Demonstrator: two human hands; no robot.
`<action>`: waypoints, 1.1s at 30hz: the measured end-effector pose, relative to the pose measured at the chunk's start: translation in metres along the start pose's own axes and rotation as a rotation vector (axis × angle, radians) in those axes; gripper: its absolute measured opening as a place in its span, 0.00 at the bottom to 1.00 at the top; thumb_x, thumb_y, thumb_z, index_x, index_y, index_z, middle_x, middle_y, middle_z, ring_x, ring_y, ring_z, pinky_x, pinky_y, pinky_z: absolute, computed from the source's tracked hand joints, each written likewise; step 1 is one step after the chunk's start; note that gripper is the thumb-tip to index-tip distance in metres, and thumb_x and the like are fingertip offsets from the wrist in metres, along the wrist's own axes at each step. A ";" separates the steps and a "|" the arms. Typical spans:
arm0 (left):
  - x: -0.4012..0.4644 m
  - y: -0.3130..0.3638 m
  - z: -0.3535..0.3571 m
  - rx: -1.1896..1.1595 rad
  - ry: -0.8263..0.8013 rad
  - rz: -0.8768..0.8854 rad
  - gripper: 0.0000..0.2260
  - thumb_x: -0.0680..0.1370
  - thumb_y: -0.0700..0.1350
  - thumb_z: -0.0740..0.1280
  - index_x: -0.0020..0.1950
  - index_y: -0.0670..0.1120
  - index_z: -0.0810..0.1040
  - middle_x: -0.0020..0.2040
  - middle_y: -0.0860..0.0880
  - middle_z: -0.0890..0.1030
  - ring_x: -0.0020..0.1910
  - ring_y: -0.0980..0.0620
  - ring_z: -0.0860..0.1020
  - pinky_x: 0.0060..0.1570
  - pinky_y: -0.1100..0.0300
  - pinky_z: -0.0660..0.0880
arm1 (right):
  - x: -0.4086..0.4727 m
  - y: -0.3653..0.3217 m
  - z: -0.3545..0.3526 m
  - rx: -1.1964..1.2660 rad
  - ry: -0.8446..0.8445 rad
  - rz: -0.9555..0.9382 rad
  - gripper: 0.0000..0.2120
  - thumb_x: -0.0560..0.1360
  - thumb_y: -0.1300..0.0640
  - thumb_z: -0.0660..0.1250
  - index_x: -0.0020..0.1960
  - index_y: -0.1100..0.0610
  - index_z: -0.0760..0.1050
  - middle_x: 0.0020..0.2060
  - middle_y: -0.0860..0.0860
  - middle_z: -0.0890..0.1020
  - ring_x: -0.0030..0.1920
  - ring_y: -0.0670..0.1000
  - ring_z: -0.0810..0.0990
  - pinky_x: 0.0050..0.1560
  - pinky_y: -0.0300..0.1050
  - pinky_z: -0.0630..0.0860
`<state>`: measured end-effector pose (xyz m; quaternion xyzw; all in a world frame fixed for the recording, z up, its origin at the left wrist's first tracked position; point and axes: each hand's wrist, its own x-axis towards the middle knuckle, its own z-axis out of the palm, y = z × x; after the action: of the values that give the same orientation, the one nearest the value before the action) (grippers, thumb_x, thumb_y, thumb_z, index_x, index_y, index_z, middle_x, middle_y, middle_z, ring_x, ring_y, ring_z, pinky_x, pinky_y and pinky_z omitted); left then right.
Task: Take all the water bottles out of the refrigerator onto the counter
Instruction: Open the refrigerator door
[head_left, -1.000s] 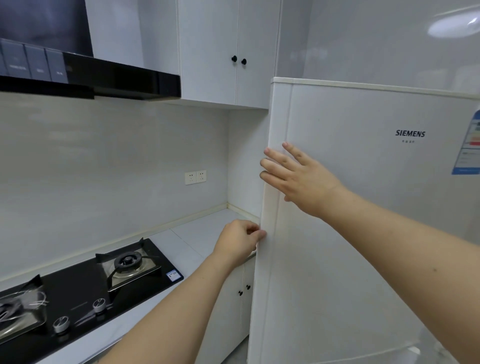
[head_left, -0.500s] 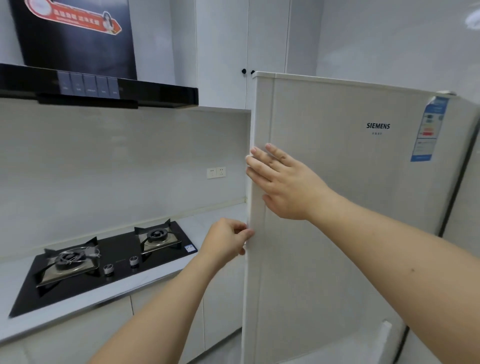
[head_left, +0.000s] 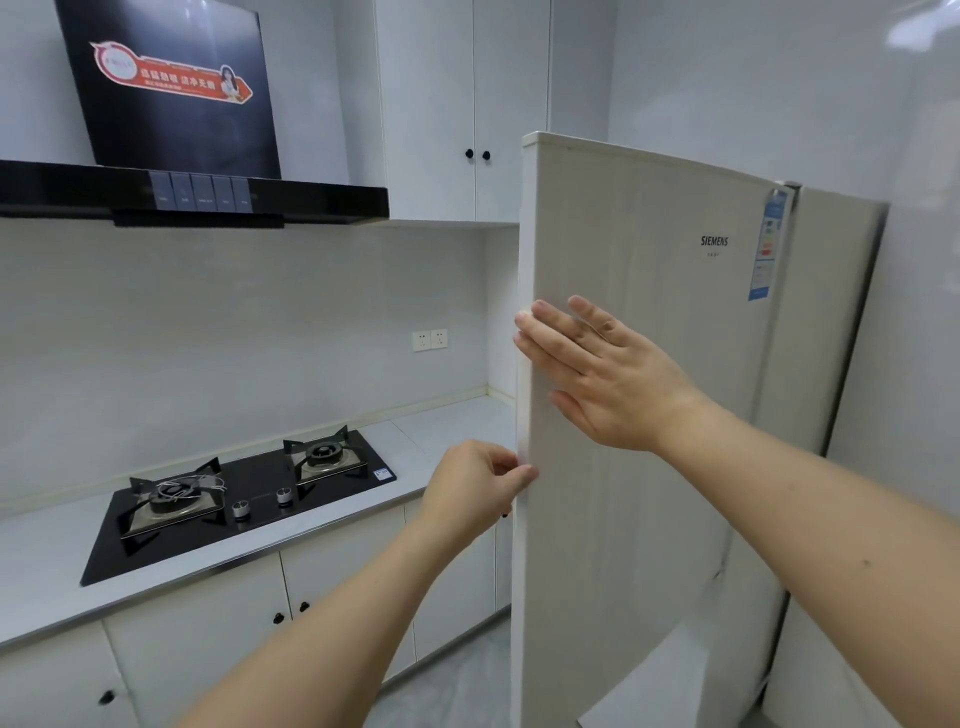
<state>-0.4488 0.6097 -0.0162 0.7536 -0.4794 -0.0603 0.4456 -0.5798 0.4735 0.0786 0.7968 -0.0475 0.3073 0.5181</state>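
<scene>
While the refrigerator door (head_left: 649, 415) stands partly swung out, you are at the opening step; no bottle has been reached yet.

Head view: your left hand (head_left: 475, 488) sits at the door's free edge, low on it, fingers curled and pinching that edge. Your right hand (head_left: 602, 379) lies flat on the door face, just above the left, fingers straight and spread, tips at the same edge, holding nothing. Water bottles: none in view; the door hides the interior, so you cannot tell from here where they stand. Counter (head_left: 457, 431) runs to the left of the door, with the gas hob (head_left: 244, 493) set into it farther left.

Next move, as judged: swing the door wide on its far-side hinge, clear of the counter end, then look inside before you reach.
</scene>
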 end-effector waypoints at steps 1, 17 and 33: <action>-0.006 0.005 0.004 0.012 0.004 0.011 0.09 0.75 0.52 0.69 0.40 0.48 0.83 0.33 0.48 0.83 0.32 0.51 0.81 0.28 0.65 0.69 | -0.008 0.002 -0.006 0.006 0.005 0.008 0.29 0.79 0.50 0.51 0.77 0.62 0.57 0.76 0.57 0.59 0.77 0.57 0.56 0.75 0.56 0.51; -0.041 0.030 0.024 0.036 0.059 0.052 0.10 0.76 0.52 0.68 0.42 0.47 0.84 0.37 0.54 0.84 0.39 0.57 0.81 0.44 0.57 0.79 | -0.038 0.002 -0.042 0.005 -0.019 0.084 0.30 0.79 0.52 0.50 0.76 0.66 0.55 0.76 0.60 0.58 0.76 0.58 0.56 0.75 0.55 0.51; 0.000 -0.086 -0.099 0.640 0.163 0.143 0.23 0.83 0.52 0.56 0.75 0.43 0.61 0.71 0.48 0.68 0.66 0.50 0.71 0.60 0.56 0.69 | 0.102 -0.098 -0.030 0.320 0.019 0.203 0.30 0.78 0.51 0.48 0.75 0.68 0.57 0.75 0.63 0.58 0.76 0.61 0.56 0.76 0.56 0.52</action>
<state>-0.3398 0.6830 -0.0202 0.8221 -0.4884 0.1850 0.2265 -0.4723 0.5686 0.0638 0.8572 -0.0733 0.3689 0.3517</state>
